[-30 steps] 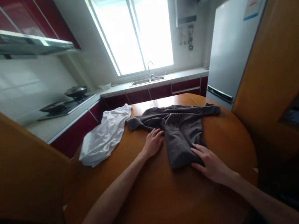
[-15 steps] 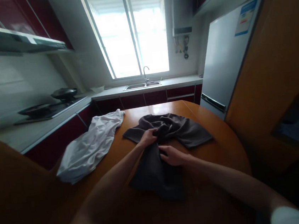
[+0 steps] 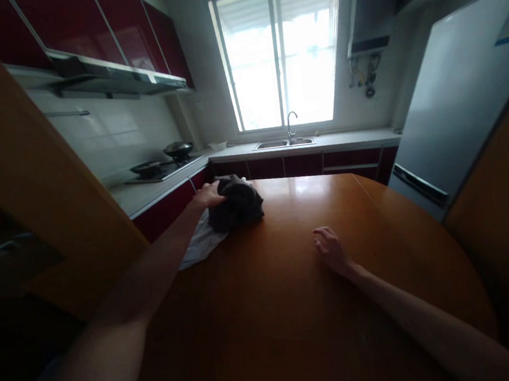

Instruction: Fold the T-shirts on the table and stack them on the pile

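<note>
At the table's left side, my left hand [image 3: 209,195] is closed on a dark grey T-shirt [image 3: 238,207], which hangs bunched up. Its fingertips are partly lost in the fabric. Under and beside this bundle lies a white garment [image 3: 200,240], mostly covered by it. My right hand [image 3: 332,249] is over the middle of the brown wooden table [image 3: 287,284], empty, with its fingers loosely bent and apart.
Beyond the table runs a white counter [image 3: 335,141] with a sink and tap [image 3: 290,127]. Pans [image 3: 178,150] stand on the stove at the left. A silver fridge [image 3: 454,97] stands at the right, close to the table's rounded edge.
The dark T-shirt has gone from spread out mid-table to a bunch over the white garment at the left. My right hand has let go of it. The view has turned left.
</note>
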